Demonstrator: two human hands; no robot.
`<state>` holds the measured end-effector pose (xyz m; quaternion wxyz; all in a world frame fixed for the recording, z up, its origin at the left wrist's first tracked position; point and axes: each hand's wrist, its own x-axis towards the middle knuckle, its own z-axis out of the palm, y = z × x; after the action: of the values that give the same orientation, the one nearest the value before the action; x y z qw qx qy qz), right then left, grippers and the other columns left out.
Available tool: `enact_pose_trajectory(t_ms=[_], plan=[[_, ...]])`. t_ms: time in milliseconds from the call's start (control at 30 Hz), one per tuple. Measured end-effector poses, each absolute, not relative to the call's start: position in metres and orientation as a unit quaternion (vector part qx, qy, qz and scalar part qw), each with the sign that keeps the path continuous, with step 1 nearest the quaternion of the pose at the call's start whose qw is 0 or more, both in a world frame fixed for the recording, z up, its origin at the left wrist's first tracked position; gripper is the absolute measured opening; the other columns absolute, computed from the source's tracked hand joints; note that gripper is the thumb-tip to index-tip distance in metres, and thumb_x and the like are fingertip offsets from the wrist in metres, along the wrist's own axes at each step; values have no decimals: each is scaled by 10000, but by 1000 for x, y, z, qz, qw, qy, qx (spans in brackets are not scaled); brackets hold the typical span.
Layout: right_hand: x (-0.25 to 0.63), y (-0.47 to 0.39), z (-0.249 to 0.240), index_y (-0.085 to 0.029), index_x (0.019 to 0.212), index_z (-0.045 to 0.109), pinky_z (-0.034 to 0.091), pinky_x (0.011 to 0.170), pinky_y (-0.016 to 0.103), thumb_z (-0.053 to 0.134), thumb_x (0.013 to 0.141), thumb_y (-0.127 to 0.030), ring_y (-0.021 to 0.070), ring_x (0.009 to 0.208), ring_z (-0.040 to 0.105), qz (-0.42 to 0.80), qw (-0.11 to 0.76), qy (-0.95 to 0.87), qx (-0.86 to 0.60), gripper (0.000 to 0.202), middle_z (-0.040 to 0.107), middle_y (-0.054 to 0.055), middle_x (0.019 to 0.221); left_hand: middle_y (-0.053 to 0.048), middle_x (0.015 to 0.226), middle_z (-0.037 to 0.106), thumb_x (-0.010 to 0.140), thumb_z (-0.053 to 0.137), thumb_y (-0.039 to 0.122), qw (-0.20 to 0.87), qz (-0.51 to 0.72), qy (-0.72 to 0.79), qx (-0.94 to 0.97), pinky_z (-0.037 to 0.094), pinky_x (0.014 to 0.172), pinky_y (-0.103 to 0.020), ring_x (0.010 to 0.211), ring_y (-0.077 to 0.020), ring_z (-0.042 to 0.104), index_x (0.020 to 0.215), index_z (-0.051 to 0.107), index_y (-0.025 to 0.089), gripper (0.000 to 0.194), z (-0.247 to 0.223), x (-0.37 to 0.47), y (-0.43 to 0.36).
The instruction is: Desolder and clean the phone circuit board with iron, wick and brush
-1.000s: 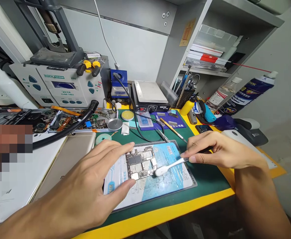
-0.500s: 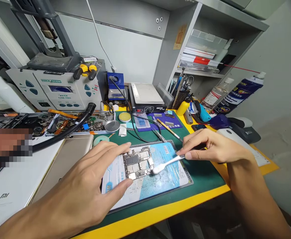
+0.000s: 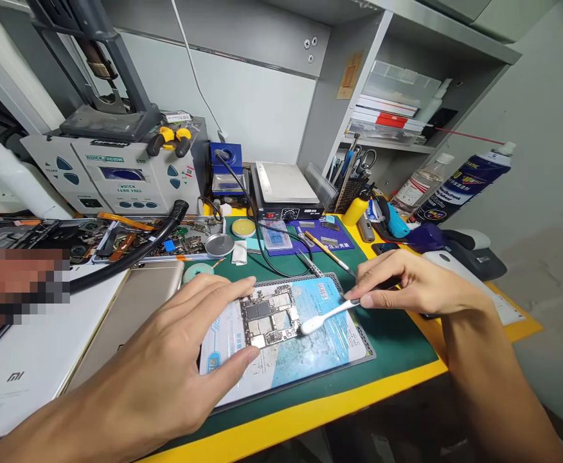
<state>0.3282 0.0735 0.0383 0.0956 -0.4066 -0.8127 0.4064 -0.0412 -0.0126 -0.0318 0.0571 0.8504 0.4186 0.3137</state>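
Note:
A bare phone circuit board (image 3: pixel 272 315) lies flat on a blue-and-white printed mat (image 3: pixel 327 344). My left hand (image 3: pixel 180 347) steadies it, with the thumb at its near left corner and the fingertips at its far left corner. Pinched between thumb and fingers, a white toothbrush (image 3: pixel 330 315) is held in my right hand (image 3: pixel 400 283). The brush head is at the board's right edge, bristles facing down and partly hidden.
Behind the mat, a heating plate (image 3: pixel 286 186) stands near a soldering iron holder (image 3: pixel 226 170). To the left are a rework station (image 3: pixel 117 173), a black hose (image 3: pixel 132 260), a tray of parts (image 3: pixel 189 238) and phones (image 3: pixel 35 360). Bottles and a spray can (image 3: pixel 459 186) stand at right.
The view has shifted slightly, moving everything a little to the right. Both hands keep the same holds, and the brush head stays at the board's right edge.

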Motion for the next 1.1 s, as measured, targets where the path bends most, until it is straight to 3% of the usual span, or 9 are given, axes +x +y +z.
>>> enact_pose_trajectory(t_ms=[233, 400, 533, 667, 933, 1100], plan=[[328, 74, 39, -193, 1073, 934, 542, 675, 297, 834, 954, -448, 207, 780, 722, 393, 108, -810, -421, 298, 846, 121, 956, -45, 1361, 709, 1050, 647, 392, 52, 312, 419, 851, 528, 1083, -258, 1262, -175, 678, 1532, 537, 239, 517, -31, -40, -11], [326, 71, 38, -195, 1056, 937, 539, 660, 300, 821, 961, -461, 206, 764, 718, 402, 100, -813, -410, 305, 842, 116, 918, -68, 1345, 718, 1051, 646, 402, 51, 311, 416, 853, 565, 1060, -318, 1245, -214, 688, 1529, 532, 224, 523, -30, -40, -11], [326, 70, 38, -208, 1070, 936, 550, 646, 293, 839, 941, -453, 219, 776, 738, 358, 148, -812, -437, 293, 858, 118, 953, -70, 1379, 689, 1046, 662, 319, 55, 319, 401, 857, 500, 1169, -339, 1306, -217, 632, 1532, 509, 217, 520, -30, -39, -13], [327, 68, 39, -233, 1042, 940, 517, 587, 266, 856, 924, -469, 183, 680, 680, 368, 186, -797, -442, 277, 831, 82, 825, -119, 1384, 680, 1019, 679, 222, 8, 343, 367, 865, 452, 1254, -435, 1368, -271, 588, 1529, 492, 160, 547, -27, -37, -14], [327, 65, 40, -215, 1108, 925, 416, 465, 250, 770, 978, -555, 160, 561, 597, 376, 143, -793, -458, 396, 778, 62, 693, -163, 1342, 688, 958, 736, 200, -14, 349, 352, 869, 440, 1270, -508, 1335, -303, 608, 1505, 498, 101, 605, -25, -39, -13], [330, 65, 39, -231, 1187, 902, 381, 433, 268, 694, 1009, -629, 160, 514, 551, 393, 90, -789, -464, 483, 780, 65, 705, -160, 1333, 705, 933, 755, 213, -11, 349, 364, 863, 471, 1221, -586, 1271, -331, 655, 1529, 484, 145, 658, -25, -39, -14]])
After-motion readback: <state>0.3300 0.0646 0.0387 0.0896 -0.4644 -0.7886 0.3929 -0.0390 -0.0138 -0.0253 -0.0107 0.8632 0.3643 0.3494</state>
